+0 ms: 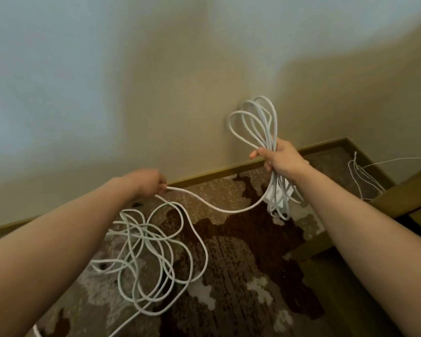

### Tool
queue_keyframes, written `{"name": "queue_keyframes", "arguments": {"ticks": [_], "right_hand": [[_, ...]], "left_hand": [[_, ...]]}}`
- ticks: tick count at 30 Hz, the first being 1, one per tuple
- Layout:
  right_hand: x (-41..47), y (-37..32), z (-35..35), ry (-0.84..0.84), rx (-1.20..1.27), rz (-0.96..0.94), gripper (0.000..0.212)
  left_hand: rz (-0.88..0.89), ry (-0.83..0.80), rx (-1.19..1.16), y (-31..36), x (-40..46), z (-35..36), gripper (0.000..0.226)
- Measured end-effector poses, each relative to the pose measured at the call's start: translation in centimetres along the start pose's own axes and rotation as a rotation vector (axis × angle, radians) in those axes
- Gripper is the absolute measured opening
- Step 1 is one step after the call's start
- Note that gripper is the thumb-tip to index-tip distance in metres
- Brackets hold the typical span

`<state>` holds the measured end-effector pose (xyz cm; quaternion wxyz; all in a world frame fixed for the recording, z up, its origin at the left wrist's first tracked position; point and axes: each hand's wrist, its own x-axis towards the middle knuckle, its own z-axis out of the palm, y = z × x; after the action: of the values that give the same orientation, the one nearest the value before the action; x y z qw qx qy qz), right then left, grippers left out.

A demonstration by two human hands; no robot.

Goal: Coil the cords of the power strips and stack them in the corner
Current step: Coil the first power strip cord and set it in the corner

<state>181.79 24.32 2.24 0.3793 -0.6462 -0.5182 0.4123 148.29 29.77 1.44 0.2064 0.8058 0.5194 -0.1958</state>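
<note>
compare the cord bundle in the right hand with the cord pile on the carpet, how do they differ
The bundle is gathered into neat, long loops; the pile sprawls in loose, crossing loops. The bundle is held up in the air, gripped by the right hand; the pile lies flat on the carpet, ungripped. The bundle is narrow and tight; the pile spreads wide. Both are the same white cord, joined by a strand running through the left hand.

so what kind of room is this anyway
Probably a carpeted room in a home or hotel, seen at a corner. A patterned brown carpet meets plain cream walls along a wooden baseboard, and a piece of wooden furniture stands on the right.
</note>
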Motion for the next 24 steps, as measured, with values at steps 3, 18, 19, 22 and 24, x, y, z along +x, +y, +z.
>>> {"name": "queue_keyframes", "arguments": {"ticks": [3, 18, 19, 22, 24], "right_hand": [[-0.1, -0.2, 0.1, -0.010, 0.009, 0.002, 0.015], [-0.2, -1.0, 3.6, -0.239, 0.075, 0.082, 0.018], [-0.4, -1.0, 3.9, -0.249, 0.111, 0.094, 0.020], [-0.8, -1.2, 4.4, -0.265, 0.195, 0.119, 0.021], [-1.0, -1.4, 4.5, -0.248, 0.216, 0.129, 0.021]], "left_hand": [[-0.046, 0.035, 0.128, -0.7, -0.4, 1.2, 0.015], [0.412, 0.473, -0.088, 11.5, 0.3, -0.4, 0.024], [0.402, 0.469, -0.139, 11.6, 0.3, -0.5, 0.027], [0.387, 0.451, -0.254, 11.9, 0.3, -0.9, 0.031], [0.358, 0.450, -0.309, 11.8, 0.3, -1.1, 0.030]]}}
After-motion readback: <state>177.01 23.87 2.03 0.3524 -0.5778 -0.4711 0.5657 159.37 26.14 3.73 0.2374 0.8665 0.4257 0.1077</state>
